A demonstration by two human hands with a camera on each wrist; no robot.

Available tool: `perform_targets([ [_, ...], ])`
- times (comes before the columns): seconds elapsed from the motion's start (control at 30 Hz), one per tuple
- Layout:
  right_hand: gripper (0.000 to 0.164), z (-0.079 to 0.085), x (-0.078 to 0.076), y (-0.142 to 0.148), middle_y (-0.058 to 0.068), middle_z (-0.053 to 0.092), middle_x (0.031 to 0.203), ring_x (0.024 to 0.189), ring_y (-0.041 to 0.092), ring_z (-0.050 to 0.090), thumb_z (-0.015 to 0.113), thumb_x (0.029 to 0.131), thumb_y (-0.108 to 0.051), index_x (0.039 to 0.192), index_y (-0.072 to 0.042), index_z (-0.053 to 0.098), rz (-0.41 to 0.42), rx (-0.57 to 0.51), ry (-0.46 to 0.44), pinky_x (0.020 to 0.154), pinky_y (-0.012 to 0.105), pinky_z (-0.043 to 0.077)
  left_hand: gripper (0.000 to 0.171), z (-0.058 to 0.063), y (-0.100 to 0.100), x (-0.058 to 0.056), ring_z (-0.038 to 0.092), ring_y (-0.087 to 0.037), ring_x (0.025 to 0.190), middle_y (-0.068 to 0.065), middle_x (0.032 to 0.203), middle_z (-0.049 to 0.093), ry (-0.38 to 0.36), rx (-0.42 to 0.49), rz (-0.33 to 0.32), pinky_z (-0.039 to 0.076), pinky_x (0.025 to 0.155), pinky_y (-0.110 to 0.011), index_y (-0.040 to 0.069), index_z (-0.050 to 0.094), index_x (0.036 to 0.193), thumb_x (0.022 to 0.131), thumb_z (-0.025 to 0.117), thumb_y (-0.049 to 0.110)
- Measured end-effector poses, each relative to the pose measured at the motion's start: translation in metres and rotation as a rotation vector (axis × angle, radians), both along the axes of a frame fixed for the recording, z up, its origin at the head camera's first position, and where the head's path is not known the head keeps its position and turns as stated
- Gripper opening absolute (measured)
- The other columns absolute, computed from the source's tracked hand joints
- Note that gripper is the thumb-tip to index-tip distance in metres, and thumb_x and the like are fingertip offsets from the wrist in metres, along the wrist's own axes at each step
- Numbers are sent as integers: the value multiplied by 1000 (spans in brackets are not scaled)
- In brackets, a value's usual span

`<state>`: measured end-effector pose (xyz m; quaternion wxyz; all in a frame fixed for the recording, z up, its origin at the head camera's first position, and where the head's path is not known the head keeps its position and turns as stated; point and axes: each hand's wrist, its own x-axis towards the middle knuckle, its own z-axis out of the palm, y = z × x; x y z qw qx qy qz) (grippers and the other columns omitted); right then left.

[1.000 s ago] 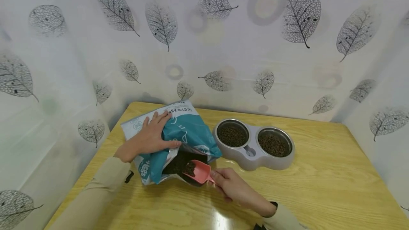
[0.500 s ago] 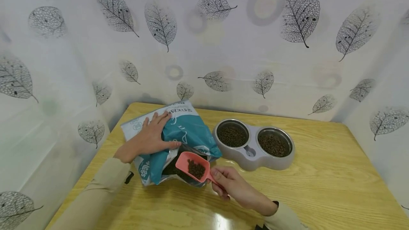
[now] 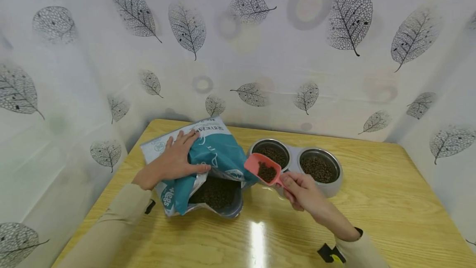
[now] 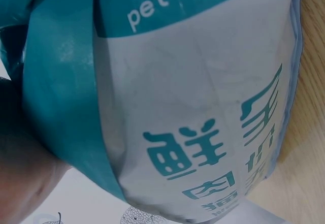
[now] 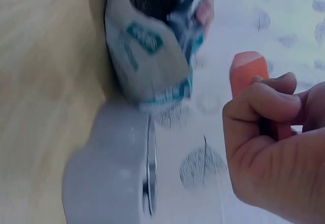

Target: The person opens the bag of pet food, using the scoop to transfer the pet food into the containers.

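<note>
A pink scoop (image 3: 253, 163) with brown kibble (image 3: 267, 172) in it hangs over the front left edge of the double pet bowl (image 3: 333, 190). My right hand (image 3: 310, 197) grips its handle, fingers curled round it, as the right wrist view also shows. On the left lies a teal and white pet food bag (image 3: 219, 149), its mouth open toward me and dark kibble (image 3: 215, 193) inside. My left hand (image 3: 176, 160) rests on top of the bag with fingers spread. The left wrist view is mostly filled by the bag's printed side (image 4: 167, 97).
Both steel bowls hold kibble; the right bowl (image 3: 318, 166) is in full view, the left bowl (image 3: 270, 148) partly behind the scoop. A wooden table (image 3: 379, 202) carries everything. Leaf-printed sheeting (image 3: 260, 61) stands behind and at both sides.
My right hand has lifted the scoop with kibble out of the bag's mouth and moved it right and away from me, to the bowls. The left hand and bag have stayed put.
</note>
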<state>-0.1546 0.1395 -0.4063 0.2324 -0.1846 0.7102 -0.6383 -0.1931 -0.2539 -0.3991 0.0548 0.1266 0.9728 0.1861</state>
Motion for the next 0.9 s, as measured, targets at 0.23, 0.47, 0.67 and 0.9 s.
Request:
perform_targets([
  [0.23,43,-2,-16,45,-3,48,63,43,5,28,43,111,-33,107,6,60,-247,207,66,38,25,28,112,1,0,1,0,-51,157,-17,172,14,-5,-4,2,0,122,-75,12,16,166,86,64,73],
  [0.47,44,-16,-27,80,1,56,67,47,7,36,43,111,-36,111,1,65,-401,548,238,45,27,37,112,1,0,1,0,-51,157,-17,172,14,-5,-8,2,0,122,-74,12,16,166,86,64,74],
  [0.67,43,-25,-32,99,4,66,69,57,12,54,44,112,-30,112,2,71,-472,780,449,55,29,37,112,0,-1,-1,0,-51,157,-16,173,13,-1,-11,-1,0,122,-74,12,16,166,86,64,73],
  [0.9,39,-30,-35,109,10,67,70,56,16,52,49,110,-22,115,9,71,-485,901,525,53,30,35,112,0,-1,0,0,-51,157,-17,173,14,-2,-5,0,0,122,-74,12,16,166,86,64,73],
])
